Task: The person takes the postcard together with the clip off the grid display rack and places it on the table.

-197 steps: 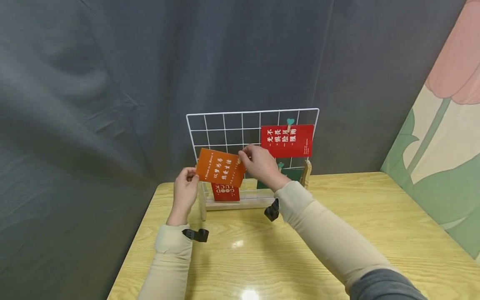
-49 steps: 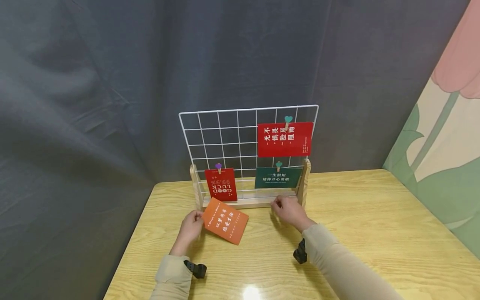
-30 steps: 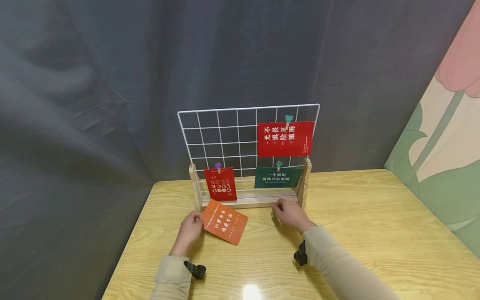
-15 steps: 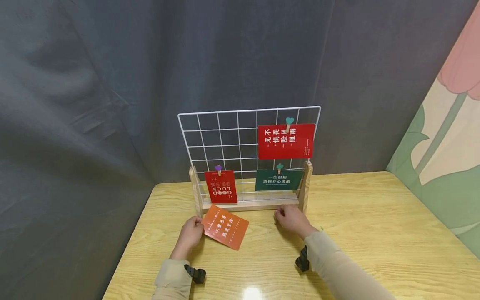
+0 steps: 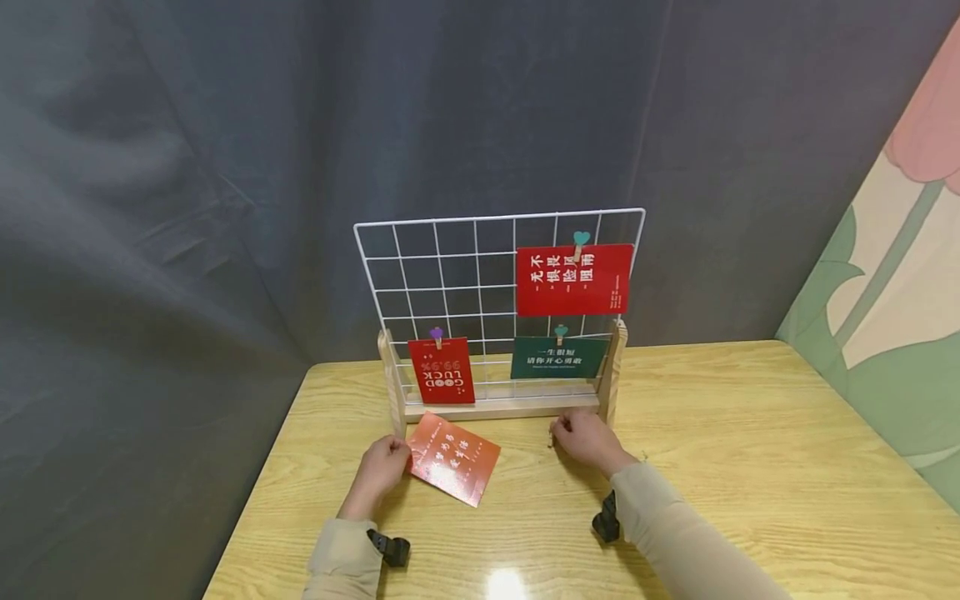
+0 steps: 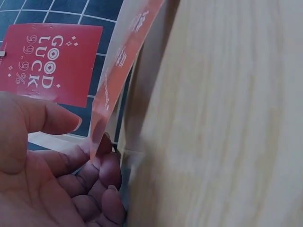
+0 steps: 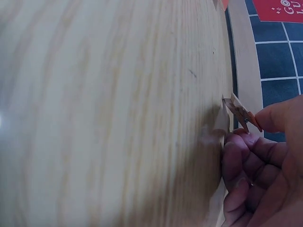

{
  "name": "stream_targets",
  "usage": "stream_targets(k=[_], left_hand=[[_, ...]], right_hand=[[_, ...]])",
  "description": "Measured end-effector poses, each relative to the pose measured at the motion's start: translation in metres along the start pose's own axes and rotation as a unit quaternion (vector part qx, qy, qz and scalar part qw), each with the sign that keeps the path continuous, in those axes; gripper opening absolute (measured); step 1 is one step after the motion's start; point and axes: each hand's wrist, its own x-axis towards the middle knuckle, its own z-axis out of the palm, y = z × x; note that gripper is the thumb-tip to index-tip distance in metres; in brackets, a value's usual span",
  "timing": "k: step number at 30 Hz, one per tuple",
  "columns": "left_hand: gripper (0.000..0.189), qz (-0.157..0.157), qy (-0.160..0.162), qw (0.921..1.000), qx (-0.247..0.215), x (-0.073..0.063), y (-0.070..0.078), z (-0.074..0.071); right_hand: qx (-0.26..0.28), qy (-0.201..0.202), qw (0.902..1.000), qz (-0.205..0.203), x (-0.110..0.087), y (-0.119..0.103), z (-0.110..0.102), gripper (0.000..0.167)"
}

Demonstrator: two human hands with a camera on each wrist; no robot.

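Observation:
An orange card with white lettering lies low over the table, in front of the rack's left end. My left hand is at its left corner. In the left wrist view the card's tip meets the loosely curled fingers, while the thumb stands apart from it. My right hand is down at the table before the rack's right end. Between its thumb and fingers it pinches a small wooden clothespin, whose jaws are spread.
A white wire grid stands in a wooden base. Heart-topped clothespins hold a red "GOOD LUCK" card, a green card and a larger red card on it. A dark curtain hangs behind the table.
The orange card has come down from before the grid to the table and flattened. My right hand has left the card for the rack's front right. Lately both hands have shifted only slightly.

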Motion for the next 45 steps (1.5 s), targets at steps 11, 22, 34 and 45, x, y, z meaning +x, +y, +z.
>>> stream_targets(k=[11,22,34,45], left_hand=[[0.018,0.004,-0.017,0.9993,0.031,-0.001,0.003,-0.002],[0.020,0.008,-0.030,0.9981,0.054,-0.002,0.006,-0.001],[0.023,0.022,-0.032,0.9966,0.072,-0.002,0.004,-0.003],[0.022,0.031,-0.021,0.9967,0.072,-0.005,0.011,-0.004]], right_hand=[[0.001,0.002,1.0000,0.002,-0.001,-0.001,-0.004,0.027],[-0.005,0.002,1.0000,0.005,0.000,-0.002,-0.009,0.027],[-0.015,0.001,0.9999,-0.001,0.001,-0.002,-0.008,0.022],[-0.014,0.005,0.9999,-0.008,0.001,-0.007,-0.008,0.017]])
